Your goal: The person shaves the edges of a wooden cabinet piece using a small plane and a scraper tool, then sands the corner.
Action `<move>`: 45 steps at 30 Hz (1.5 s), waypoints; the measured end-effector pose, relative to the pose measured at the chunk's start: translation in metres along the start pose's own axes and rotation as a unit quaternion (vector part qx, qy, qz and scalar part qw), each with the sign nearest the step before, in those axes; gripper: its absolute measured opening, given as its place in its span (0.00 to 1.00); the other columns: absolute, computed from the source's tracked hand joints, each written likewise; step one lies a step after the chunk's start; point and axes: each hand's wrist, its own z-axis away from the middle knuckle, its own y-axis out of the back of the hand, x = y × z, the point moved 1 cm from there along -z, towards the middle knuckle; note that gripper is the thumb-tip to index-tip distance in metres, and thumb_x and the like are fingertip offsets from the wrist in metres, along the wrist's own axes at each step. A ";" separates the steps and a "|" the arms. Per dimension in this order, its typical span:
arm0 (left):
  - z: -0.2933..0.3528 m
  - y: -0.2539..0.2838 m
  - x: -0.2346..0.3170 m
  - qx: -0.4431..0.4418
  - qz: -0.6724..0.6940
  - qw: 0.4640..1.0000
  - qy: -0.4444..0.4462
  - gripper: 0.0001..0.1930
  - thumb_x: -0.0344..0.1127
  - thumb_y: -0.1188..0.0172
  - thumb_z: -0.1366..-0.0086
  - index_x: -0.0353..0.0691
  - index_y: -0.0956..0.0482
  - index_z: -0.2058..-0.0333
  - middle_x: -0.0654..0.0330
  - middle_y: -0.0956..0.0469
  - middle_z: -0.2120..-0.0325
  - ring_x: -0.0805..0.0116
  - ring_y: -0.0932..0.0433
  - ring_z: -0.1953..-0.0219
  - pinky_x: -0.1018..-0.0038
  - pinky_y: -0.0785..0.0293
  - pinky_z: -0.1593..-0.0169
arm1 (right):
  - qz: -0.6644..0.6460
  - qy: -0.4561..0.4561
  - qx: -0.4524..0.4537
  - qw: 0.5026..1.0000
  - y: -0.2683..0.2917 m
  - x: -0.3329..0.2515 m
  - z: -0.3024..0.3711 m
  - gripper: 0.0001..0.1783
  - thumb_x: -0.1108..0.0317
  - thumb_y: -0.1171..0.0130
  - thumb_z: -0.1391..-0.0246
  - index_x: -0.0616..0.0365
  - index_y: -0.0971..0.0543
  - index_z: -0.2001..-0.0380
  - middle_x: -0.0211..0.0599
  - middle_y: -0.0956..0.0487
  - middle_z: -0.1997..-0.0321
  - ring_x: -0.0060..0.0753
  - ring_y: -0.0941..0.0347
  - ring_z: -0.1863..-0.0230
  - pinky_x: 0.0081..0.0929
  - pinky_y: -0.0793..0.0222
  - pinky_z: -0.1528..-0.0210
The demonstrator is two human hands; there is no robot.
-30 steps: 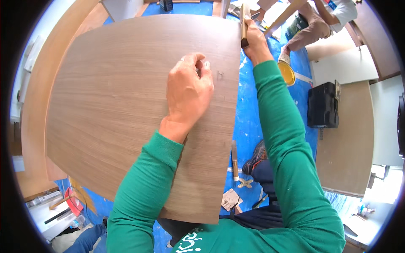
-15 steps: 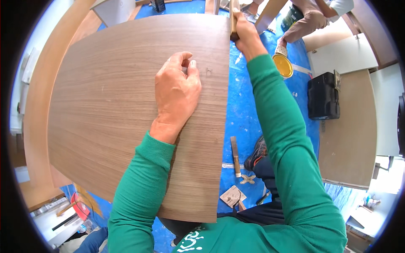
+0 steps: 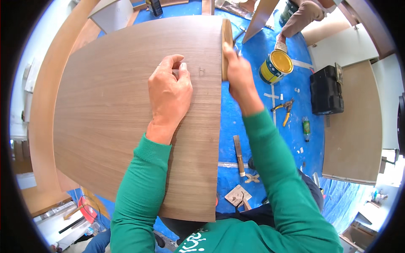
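Note:
A wide brown wood-grain panel [image 3: 109,92] lies in front of me. My left hand [image 3: 171,86] rests on its top face, fingers loosely curled, with nothing visible in them. At the panel's right edge, my right hand [image 3: 239,76] is closed around a long wooden block [image 3: 227,50]. The block lies lengthwise along that edge, its inner side against it. Part of the block is covered by my fingers, and the hand is slightly blurred. A small mark [image 3: 201,71] shows on the panel to the right of my left hand.
Right of the panel, a blue floor sheet [image 3: 261,126] carries a paint can [image 3: 276,67], pliers [image 3: 286,111], a green bottle [image 3: 306,128], a wooden-handled flat blade [image 3: 238,156] and a black case [image 3: 327,90]. Another person's leg [image 3: 301,19] is at the far right.
My right hand has drawn the wooden block nearer to me along the panel's right edge. My left hand stays on the panel. The whole view has shifted slightly.

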 end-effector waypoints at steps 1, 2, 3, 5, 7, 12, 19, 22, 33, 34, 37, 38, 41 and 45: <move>0.000 0.001 -0.001 0.002 -0.004 1.000 -0.004 0.12 0.30 0.36 0.23 0.31 0.12 0.46 0.50 0.10 0.58 0.65 0.15 0.69 0.64 0.16 0.58 | -0.022 0.018 -0.015 0.999 -0.010 -0.006 -0.031 0.47 0.32 0.35 0.30 0.80 0.14 0.46 0.56 0.11 0.52 0.44 0.16 0.52 0.40 0.21 0.46; -0.001 -0.001 0.001 0.004 -0.006 1.000 -0.011 0.12 0.30 0.36 0.23 0.31 0.12 0.46 0.50 0.10 0.58 0.65 0.16 0.69 0.64 0.16 0.59 | 0.019 0.019 0.001 1.000 -0.011 -0.013 -0.072 0.49 0.30 0.37 0.31 0.79 0.14 0.47 0.61 0.11 0.53 0.50 0.16 0.51 0.43 0.21 0.47; -0.001 -0.004 0.002 0.004 -0.007 1.000 -0.016 0.12 0.30 0.36 0.23 0.31 0.12 0.46 0.50 0.10 0.58 0.65 0.16 0.70 0.64 0.16 0.59 | 0.020 0.045 -0.005 0.999 -0.012 -0.018 -0.109 0.47 0.31 0.38 0.30 0.76 0.14 0.46 0.63 0.11 0.50 0.53 0.15 0.49 0.45 0.21 0.46; -0.001 -0.006 0.004 -0.001 0.007 1.000 -0.012 0.12 0.30 0.36 0.23 0.31 0.12 0.46 0.49 0.10 0.58 0.64 0.15 0.69 0.64 0.16 0.59 | 0.011 0.037 -0.022 0.999 -0.013 -0.029 -0.168 0.40 0.36 0.37 0.29 0.70 0.16 0.42 0.63 0.12 0.46 0.50 0.15 0.45 0.45 0.20 0.45; 0.001 -0.018 0.005 -0.013 0.025 0.999 -0.018 0.12 0.30 0.36 0.23 0.31 0.12 0.46 0.49 0.10 0.58 0.64 0.15 0.68 0.63 0.16 0.59 | 0.031 0.073 -0.018 0.997 0.008 -0.027 -0.209 0.36 0.40 0.36 0.29 0.67 0.16 0.40 0.59 0.11 0.47 0.48 0.15 0.48 0.45 0.19 0.47; 0.000 -0.003 -0.005 0.005 0.000 1.000 -0.019 0.13 0.29 0.37 0.23 0.30 0.12 0.46 0.49 0.10 0.59 0.62 0.14 0.68 0.62 0.16 0.58 | -0.032 -0.001 0.000 0.999 -0.024 -0.027 -0.115 0.37 0.41 0.34 0.29 0.74 0.14 0.46 0.55 0.11 0.53 0.46 0.15 0.56 0.41 0.21 0.54; 0.000 -0.005 -0.002 0.010 -0.003 1.000 -0.013 0.12 0.29 0.36 0.24 0.31 0.12 0.47 0.49 0.09 0.61 0.61 0.13 0.67 0.62 0.16 0.57 | -0.113 0.020 0.023 0.993 0.004 -0.003 0.159 0.37 0.40 0.36 0.24 0.74 0.14 0.46 0.44 0.12 0.56 0.30 0.18 0.50 0.33 0.21 0.45; -0.002 -0.004 -0.006 0.013 -0.005 1.000 -0.019 0.12 0.29 0.36 0.24 0.31 0.12 0.48 0.50 0.09 0.61 0.63 0.13 0.67 0.63 0.16 0.57 | -0.049 0.007 0.000 0.999 0.009 -0.001 0.111 0.36 0.42 0.35 0.25 0.75 0.14 0.48 0.45 0.12 0.57 0.31 0.19 0.53 0.35 0.21 0.49; -0.002 -0.027 0.001 -0.005 0.050 0.998 -0.023 0.11 0.27 0.36 0.23 0.32 0.12 0.46 0.55 0.08 0.61 0.72 0.15 0.66 0.70 0.18 0.60 | 0.597 0.406 0.021 0.692 0.019 -0.027 -0.192 0.44 0.61 0.23 0.38 0.46 0.34 0.24 0.63 0.11 0.50 0.64 0.11 0.49 0.53 0.15 0.51; -0.003 -0.016 -0.003 0.008 0.034 0.999 -0.017 0.11 0.27 0.36 0.22 0.32 0.12 0.46 0.55 0.08 0.61 0.72 0.15 0.66 0.70 0.17 0.59 | 0.545 0.407 0.022 0.733 -0.003 -0.030 -0.163 0.37 0.56 0.26 0.36 0.51 0.31 0.30 0.64 0.11 0.52 0.64 0.11 0.51 0.53 0.15 0.51; -0.002 -0.006 -0.007 0.013 0.003 0.999 0.036 0.10 0.26 0.37 0.21 0.32 0.12 0.46 0.56 0.08 0.60 0.72 0.14 0.65 0.70 0.17 0.58 | 0.171 0.085 0.004 0.982 -0.009 -0.034 -0.022 0.34 0.40 0.33 0.31 0.66 0.19 0.48 0.66 0.12 0.61 0.65 0.11 0.55 0.53 0.17 0.53; -0.002 -0.004 -0.011 0.010 0.006 1.000 0.024 0.10 0.26 0.37 0.21 0.32 0.12 0.46 0.57 0.08 0.59 0.73 0.15 0.66 0.71 0.18 0.60 | 0.126 0.033 0.003 0.991 -0.002 -0.031 0.031 0.40 0.34 0.36 0.29 0.71 0.16 0.54 0.66 0.12 0.63 0.65 0.11 0.57 0.53 0.18 0.53; -0.004 -0.008 -0.012 -0.013 0.037 0.999 0.011 0.11 0.26 0.39 0.19 0.33 0.14 0.45 0.57 0.09 0.57 0.77 0.18 0.69 0.75 0.20 0.67 | 0.021 0.015 0.006 1.000 0.030 -0.013 0.179 0.38 0.38 0.32 0.29 0.73 0.17 0.52 0.68 0.12 0.60 0.58 0.11 0.55 0.52 0.19 0.50; 0.000 -0.004 -0.001 -0.030 0.046 0.998 0.042 0.11 0.27 0.41 0.17 0.34 0.16 0.42 0.57 0.11 0.54 0.83 0.24 0.74 0.83 0.29 0.78 | -0.061 -0.027 0.017 0.998 0.065 0.009 0.232 0.34 0.41 0.32 0.26 0.69 0.18 0.49 0.42 0.14 0.62 0.30 0.22 0.61 0.38 0.22 0.55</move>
